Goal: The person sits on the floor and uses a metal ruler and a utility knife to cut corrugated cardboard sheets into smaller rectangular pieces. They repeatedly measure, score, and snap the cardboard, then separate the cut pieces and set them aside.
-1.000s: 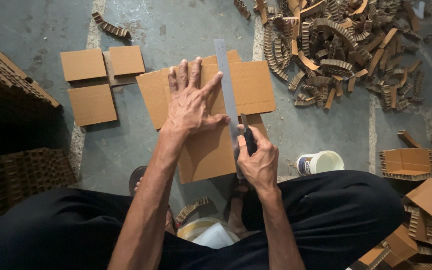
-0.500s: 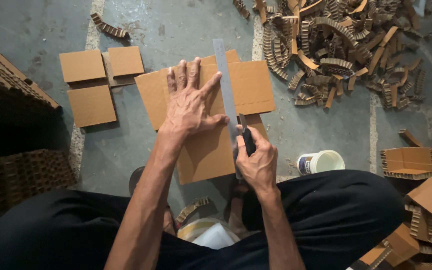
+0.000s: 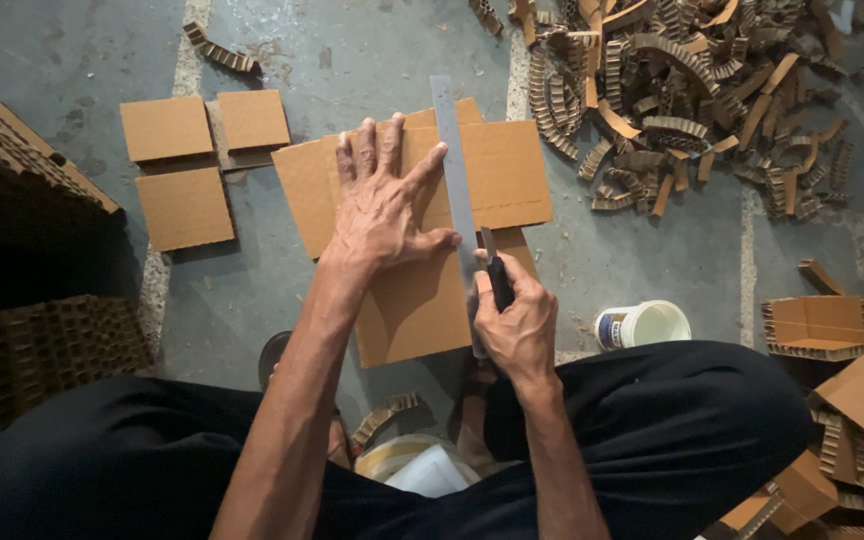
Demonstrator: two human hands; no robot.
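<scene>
A black-handled knife [image 3: 497, 283] is gripped in the closed fingers of the right hand [image 3: 517, 325], its blade set against the right edge of a metal ruler [image 3: 455, 170] that lies lengthwise across a stack of brown cardboard sheets [image 3: 422, 300] on a grey concrete floor [image 3: 352, 50]. The left hand [image 3: 384, 205] lies flat on the cardboard just left of the ruler, fingers spread, thumb and forefinger touching the ruler's edge and holding nothing. The person sits low over the work in dark trousers [image 3: 672, 440], knees on either side of the sheets.

The thumb rests beside the line of the cut; if the blade rides up over the thin ruler, it could meet that thumb. The ruler is pinned only from one side, so uneven pressure might let it pivot and spoil the line. The sheets lie loosely stacked and could shift under the blade.

Three cut cardboard squares [image 3: 184, 208] lie apart at the upper left, a heap of corrugated offcut strips [image 3: 692, 90] at the upper right, and a small white tub [image 3: 642, 325] stands near the right knee, close enough that an elbow might knock it
</scene>
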